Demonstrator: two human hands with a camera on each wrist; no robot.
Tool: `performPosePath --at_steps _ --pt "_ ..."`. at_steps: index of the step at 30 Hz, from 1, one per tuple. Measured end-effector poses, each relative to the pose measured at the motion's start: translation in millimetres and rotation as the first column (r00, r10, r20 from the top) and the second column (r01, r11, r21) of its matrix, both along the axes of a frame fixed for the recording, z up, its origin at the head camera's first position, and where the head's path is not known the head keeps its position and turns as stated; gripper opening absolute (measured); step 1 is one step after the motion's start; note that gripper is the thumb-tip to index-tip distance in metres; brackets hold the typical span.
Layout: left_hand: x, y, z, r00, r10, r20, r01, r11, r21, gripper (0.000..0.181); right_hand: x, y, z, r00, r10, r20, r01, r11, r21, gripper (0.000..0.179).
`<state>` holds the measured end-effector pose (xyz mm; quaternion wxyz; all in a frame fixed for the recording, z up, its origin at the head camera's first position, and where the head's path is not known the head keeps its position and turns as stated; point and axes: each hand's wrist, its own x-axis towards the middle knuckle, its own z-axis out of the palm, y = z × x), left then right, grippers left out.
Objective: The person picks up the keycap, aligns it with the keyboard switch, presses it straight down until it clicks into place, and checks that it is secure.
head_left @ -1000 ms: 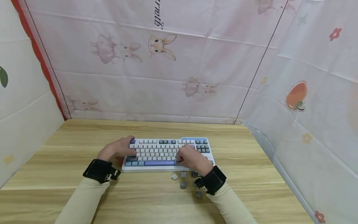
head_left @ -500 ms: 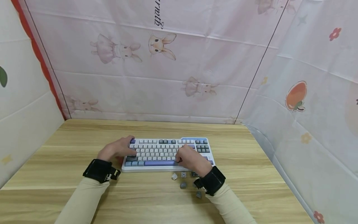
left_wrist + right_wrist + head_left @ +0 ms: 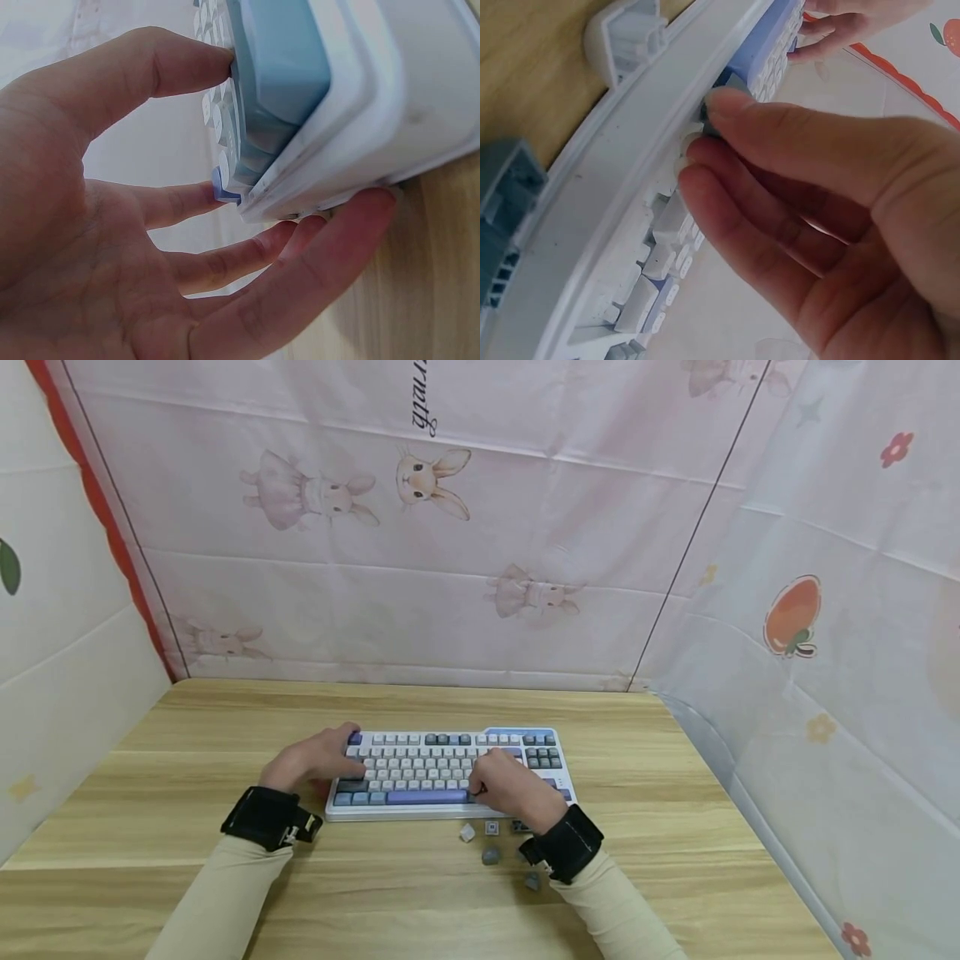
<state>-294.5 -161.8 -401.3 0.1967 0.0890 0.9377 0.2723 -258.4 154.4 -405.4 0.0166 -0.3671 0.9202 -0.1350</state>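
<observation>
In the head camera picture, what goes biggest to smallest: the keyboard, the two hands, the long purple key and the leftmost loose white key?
1. The keyboard
2. The left hand and right hand, which look too alike to rank
3. The long purple key
4. The leftmost loose white key

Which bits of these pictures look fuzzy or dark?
Left wrist view: the left hand looks shadowy against a pale, washed-out background; right wrist view: the right hand is big and fairly clear, while the other hand, farther back, looks hazy; head view: the light looks even, but the loose keycaps are tiny, with little detail.
</observation>
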Motion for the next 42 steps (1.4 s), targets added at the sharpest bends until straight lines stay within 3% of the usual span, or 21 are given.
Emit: performPosePath --at_steps 15,23,33,42 --pt "-2.1 -0.4 -1.2 1.0 0.002 -0.007 -0.002 1.0 -0.019 0.088 3.5 -3.6 0.7 0.999 -0.039 -0.035 0.038 0.999 -0.035 0.055" --pt "-1.7 -0.3 0.2 1.0 0.006 0.001 -0.006 1.0 -0.016 0.087 2.5 -7.5 -3.6 0.997 -0.061 -0.045 0.061 0.998 -0.009 0.053" --pt "-1.9 -1.1 -0.1 1.0 0.013 0.023 -0.013 1.0 0.012 0.087 2.2 -5.8 -4.8 0.998 -0.038 -0.043 0.038 0.999 -0.018 0.054" --pt "-2.0 -0.8 -1.5 1.0 -0.006 -0.012 0.006 1.0 -0.017 0.086 2.5 -4.8 -3.5 0.999 -0.023 -0.033 0.023 1.0 -0.005 0.053"
